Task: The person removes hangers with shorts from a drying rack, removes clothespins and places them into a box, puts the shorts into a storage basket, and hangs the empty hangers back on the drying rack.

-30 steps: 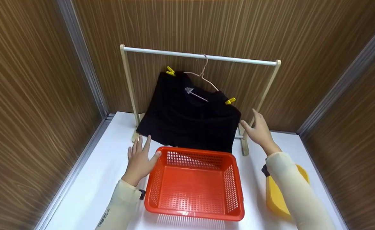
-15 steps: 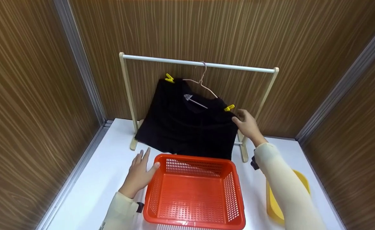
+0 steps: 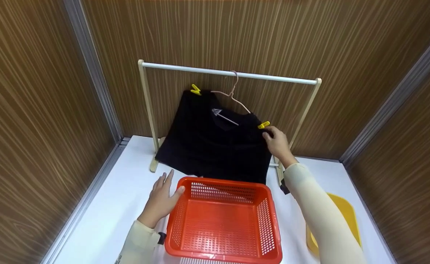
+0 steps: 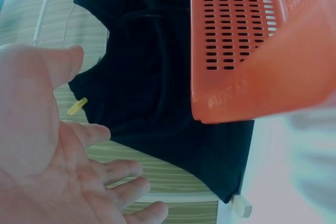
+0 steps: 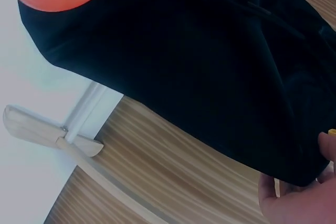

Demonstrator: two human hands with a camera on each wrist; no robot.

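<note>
A black T-shirt (image 3: 218, 150) hangs tilted from a pink hanger (image 3: 232, 94). One yellow clothespin (image 3: 195, 90) is at its left shoulder edge as seen here, another yellow clothespin (image 3: 264, 125) at the right. My right hand (image 3: 278, 143) is at the right shoulder, just below that clothespin. In the right wrist view its thumb (image 5: 327, 146) lies on the front of the cloth with the fingers behind the edge, pinching the shirt. My left hand (image 3: 160, 203) is held with fingers spread beside the left rim of a red basket (image 3: 220, 229), holding nothing.
The hanger hooks over the white bar (image 3: 185, 68) of a small wooden-legged rack (image 3: 148, 106). A yellow container (image 3: 346, 214) stands at the right, partly hidden under my right sleeve. Wood-patterned walls (image 3: 401, 110) enclose the white table (image 3: 101, 212) at the back and sides.
My right hand has moved left from the rack's right leg to the shirt's shoulder, its fingers closing on the cloth. My left hand stays beside the basket. The head view has shifted slightly.
</note>
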